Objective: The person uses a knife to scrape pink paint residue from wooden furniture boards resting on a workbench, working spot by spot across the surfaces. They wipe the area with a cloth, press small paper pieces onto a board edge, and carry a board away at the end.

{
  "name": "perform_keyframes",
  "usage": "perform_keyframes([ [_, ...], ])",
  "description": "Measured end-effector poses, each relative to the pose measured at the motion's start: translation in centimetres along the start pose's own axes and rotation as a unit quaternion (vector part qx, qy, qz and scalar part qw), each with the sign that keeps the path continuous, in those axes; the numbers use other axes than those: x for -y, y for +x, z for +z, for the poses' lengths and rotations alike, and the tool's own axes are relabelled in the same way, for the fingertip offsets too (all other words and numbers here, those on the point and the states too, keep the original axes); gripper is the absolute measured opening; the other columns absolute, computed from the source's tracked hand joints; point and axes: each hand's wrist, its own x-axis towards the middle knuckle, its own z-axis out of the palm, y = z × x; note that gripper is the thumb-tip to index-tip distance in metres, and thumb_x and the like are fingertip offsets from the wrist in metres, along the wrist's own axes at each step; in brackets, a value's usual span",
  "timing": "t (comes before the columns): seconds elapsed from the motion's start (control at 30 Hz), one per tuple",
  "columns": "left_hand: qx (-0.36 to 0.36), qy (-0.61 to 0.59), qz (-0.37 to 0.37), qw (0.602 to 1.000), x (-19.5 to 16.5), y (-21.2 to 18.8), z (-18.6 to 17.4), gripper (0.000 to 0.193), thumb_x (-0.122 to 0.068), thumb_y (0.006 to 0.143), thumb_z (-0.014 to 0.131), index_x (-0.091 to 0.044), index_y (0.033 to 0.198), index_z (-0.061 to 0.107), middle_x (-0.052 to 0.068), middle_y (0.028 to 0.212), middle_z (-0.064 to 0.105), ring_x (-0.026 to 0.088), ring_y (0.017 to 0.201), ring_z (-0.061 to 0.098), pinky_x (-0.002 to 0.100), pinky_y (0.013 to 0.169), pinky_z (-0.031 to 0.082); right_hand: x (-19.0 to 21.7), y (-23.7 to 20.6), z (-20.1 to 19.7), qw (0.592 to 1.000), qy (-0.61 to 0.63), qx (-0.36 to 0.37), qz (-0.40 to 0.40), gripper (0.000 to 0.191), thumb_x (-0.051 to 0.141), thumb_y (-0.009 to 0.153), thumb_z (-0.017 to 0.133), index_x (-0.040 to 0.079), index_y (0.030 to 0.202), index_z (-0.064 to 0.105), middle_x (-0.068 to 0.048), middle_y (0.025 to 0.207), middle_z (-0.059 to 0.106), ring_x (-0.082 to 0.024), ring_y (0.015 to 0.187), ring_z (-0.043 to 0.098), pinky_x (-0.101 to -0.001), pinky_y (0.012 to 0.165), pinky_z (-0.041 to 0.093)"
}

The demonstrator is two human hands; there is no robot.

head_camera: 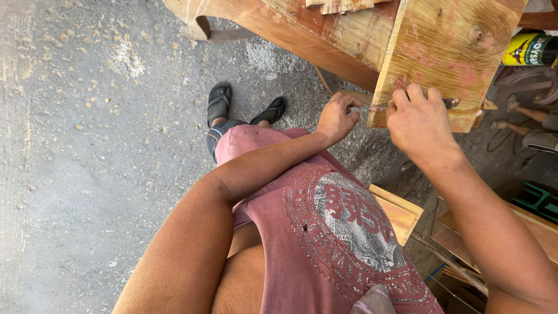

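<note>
Wooden panel [447, 52], pale with reddish filler blotches, is standing tilted at upper right, leaning against a reddish wooden frame [302, 35]. Right hand [419, 123] is curling its fingers around a thin metal blade tool [381, 106], pressing it along the panel's lower edge. Left hand [337, 116] is lying just beside the blade's tip, fingers bent in a loose fist, pinching at the tip; what it grips, if anything, cannot be told. Sandalled feet [219, 104] are resting on the dusty concrete floor [87, 145]. Yellow can [529, 49] is sitting at far right.
</note>
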Motion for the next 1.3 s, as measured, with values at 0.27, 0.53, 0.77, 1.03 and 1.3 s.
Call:
perform_keyframes([
  [0.27,0.006,-0.001,-0.018,1.000,0.1,-0.1,0.0,0.027,-0.011,0.079,0.074,-0.008,0.106,0.074,0.013,0.105,0.065,0.026,0.090,0.067,0.039,0.082,0.057,0.8,-0.3,0.0,1.000,0.008,0.011,-0.002,0.018,0.018,0.087,0.064,0.009,0.094,0.079,-0.004,0.097,0.064,-0.023,0.103,0.057,-0.0395,0.085,0.043],
  [0.53,0.005,0.004,-0.007,1.000,0.3,-0.4,0.1,0.028,-0.009,0.078,0.073,-0.008,0.106,0.074,0.013,0.105,0.064,0.027,0.092,0.067,0.040,0.084,0.056,1.8,-0.9,0.2,1.000,-0.006,-0.003,0.001,0.019,0.019,0.083,0.065,0.009,0.092,0.079,-0.004,0.099,0.063,-0.022,0.103,0.056,-0.0372,0.084,0.042],
  [0.77,0.014,-0.008,-0.007,1.000,0.8,-0.7,0.0,0.030,-0.010,0.079,0.071,-0.008,0.108,0.073,0.014,0.106,0.064,0.027,0.091,0.068,0.039,0.083,0.056,1.8,-1.6,0.6,0.998,0.035,0.031,0.036,0.015,0.018,0.083,0.065,0.012,0.085,0.078,-0.003,0.096,0.063,-0.024,0.102,0.057,-0.0402,0.086,0.044],
  [1.03,-0.024,-0.016,-0.014,0.999,2.1,-0.6,0.2,0.027,-0.008,0.080,0.068,-0.004,0.106,0.073,0.015,0.103,0.068,0.027,0.091,0.070,0.038,0.084,0.058,2.2,-4.8,0.3,0.990,0.092,-0.022,0.106,0.024,0.015,0.084,0.065,0.009,0.103,0.078,-0.006,0.096,0.059,-0.026,0.101,0.057,-0.0401,0.084,0.044],
  [1.3,0.002,-0.005,-0.032,0.999,2.4,-1.3,0.3,0.026,-0.008,0.082,0.066,-0.002,0.106,0.075,0.017,0.102,0.069,0.028,0.090,0.071,0.038,0.086,0.057,3.8,-3.4,1.2,0.992,0.054,-0.020,0.110,0.021,0.016,0.085,0.065,0.007,0.099,0.077,-0.005,0.094,0.057,-0.024,0.100,0.057,-0.0393,0.084,0.045],
])
